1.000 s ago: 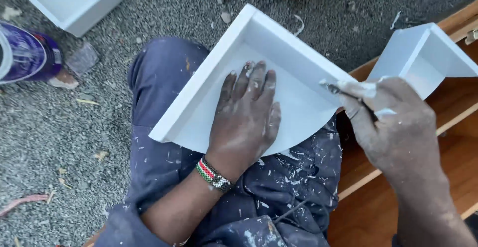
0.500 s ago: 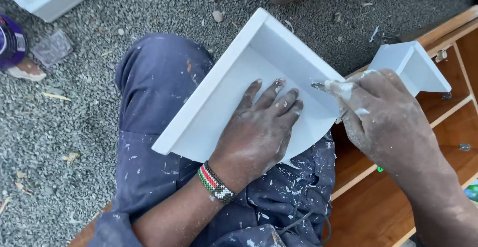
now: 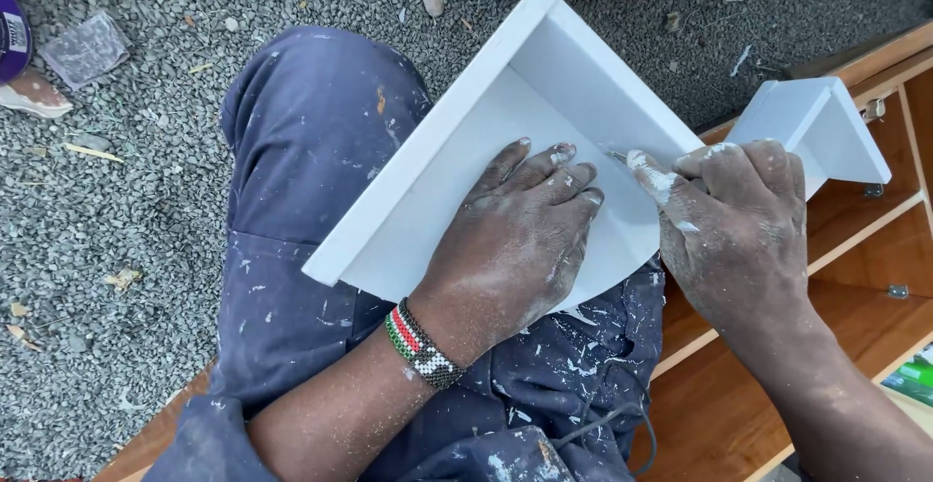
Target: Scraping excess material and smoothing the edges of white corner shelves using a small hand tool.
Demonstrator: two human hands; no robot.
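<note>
A white painted corner shelf piece (image 3: 466, 142) rests on my lap, across a knee in blue paint-spattered overalls (image 3: 311, 142). My left hand (image 3: 520, 239) lies flat on its inner white face, fingers spread, holding it down; a beaded wristband sits on that wrist. My right hand (image 3: 729, 220), dusty with white powder, is closed around a small thin tool whose tip (image 3: 617, 156) touches the inside corner of the shelf, just past my left fingertips. Most of the tool is hidden inside the fist.
A second white corner piece (image 3: 812, 127) stands to the right on a brown wooden cabinet frame (image 3: 855, 249). Grey gravel ground (image 3: 126, 210) lies all around. At the far left are a purple container (image 3: 12, 40), a clear plastic scrap (image 3: 86, 47), and a white board at the top edge.
My right hand has moved left and down, bringing the tool tip into the shelf's inner corner. The view has shifted, so the shelf sits higher and closer to centre.
</note>
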